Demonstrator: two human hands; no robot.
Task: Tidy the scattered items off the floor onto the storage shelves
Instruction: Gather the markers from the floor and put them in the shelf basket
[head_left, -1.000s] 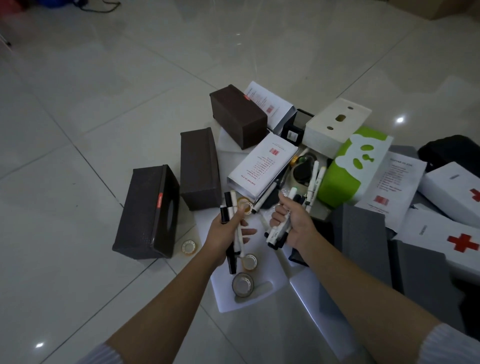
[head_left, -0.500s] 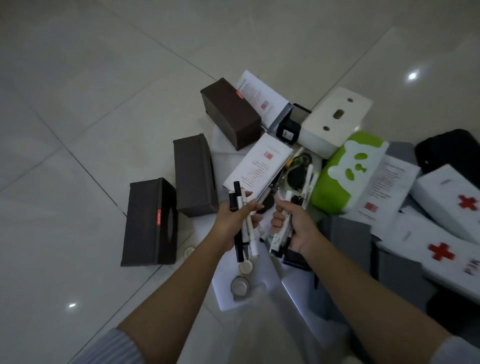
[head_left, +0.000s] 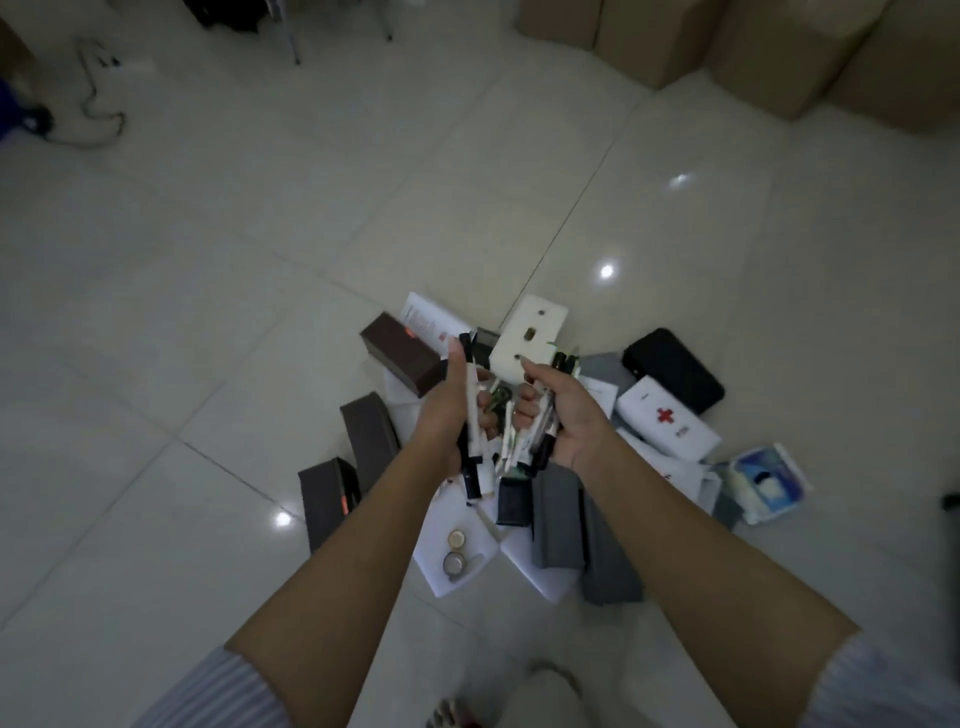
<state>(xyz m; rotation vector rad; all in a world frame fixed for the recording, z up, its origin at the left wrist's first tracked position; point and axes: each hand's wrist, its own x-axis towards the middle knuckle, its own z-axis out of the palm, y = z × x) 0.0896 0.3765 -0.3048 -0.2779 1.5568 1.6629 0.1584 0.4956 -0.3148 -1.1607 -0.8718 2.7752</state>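
Note:
My left hand (head_left: 447, 410) grips a bundle of black and white markers (head_left: 474, 441), held upright above the pile on the floor. Close beside it, my right hand (head_left: 563, 415) holds a second bundle of markers (head_left: 540, 441). Below lie three dark brown boxes (head_left: 400, 358), a white box (head_left: 530, 338), a white first-aid box with a red cross (head_left: 670, 421), grey folders (head_left: 558, 525), white papers (head_left: 457, 535) and two round lids (head_left: 456, 564). The shelves are not in view.
A black case (head_left: 675, 369) and a blue-and-white packet (head_left: 763, 480) lie at the pile's right. Cardboard boxes (head_left: 727, 47) stand at the far right, a cable (head_left: 91, 98) at the far left. My foot (head_left: 452, 714) shows at the bottom edge. Bare tiles spread left.
Both hands have risen from the pile with their markers and come closer together. The view has pulled back and up, so the pile looks smaller and more floor shows.

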